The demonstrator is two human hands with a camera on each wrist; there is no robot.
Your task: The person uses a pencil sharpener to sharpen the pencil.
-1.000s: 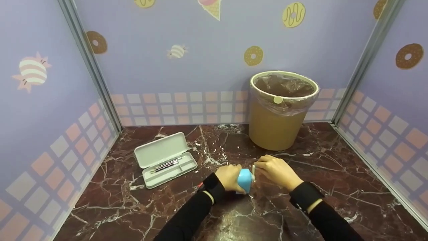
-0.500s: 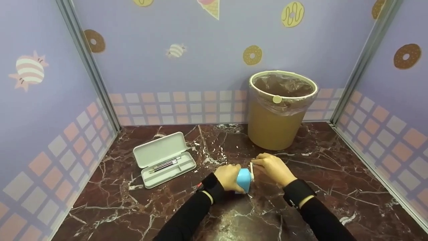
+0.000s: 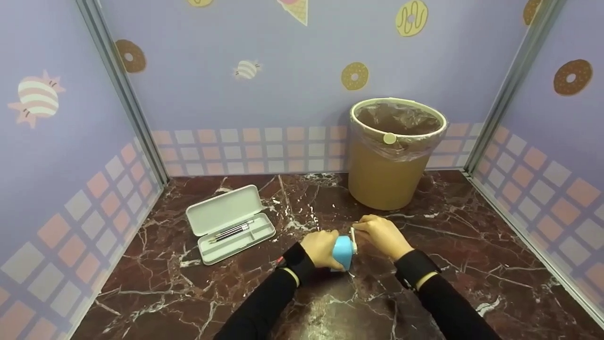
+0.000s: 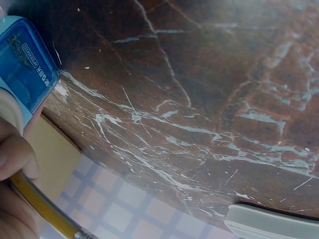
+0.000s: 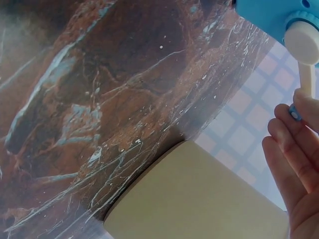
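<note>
In the head view my left hand (image 3: 322, 249) grips a blue crank pencil sharpener (image 3: 343, 252) on the table. In the left wrist view its clear drawer (image 4: 30, 59) holds some dark shavings. A yellow pencil (image 4: 47, 211) runs under my left fingers, its metal ferrule pointing away from the sharpener; whether these fingers also hold it is hard to tell. My right hand (image 3: 382, 234) pinches the knob (image 5: 294, 113) at the end of the white crank arm (image 5: 306, 79), the other fingers extended.
A pale pencil case (image 3: 224, 210) lies open at left, with several pencils (image 3: 232, 231) inside. Behind my right hand stands a tan bin (image 3: 384, 184) with a plastic liner. Small white bits are scattered over the marbled table (image 3: 155, 278). Patterned walls enclose it.
My right hand has shifted slightly left and up, and the crank's end stands higher than before. My left hand stays on the sharpener. The head view has shifted a little.
</note>
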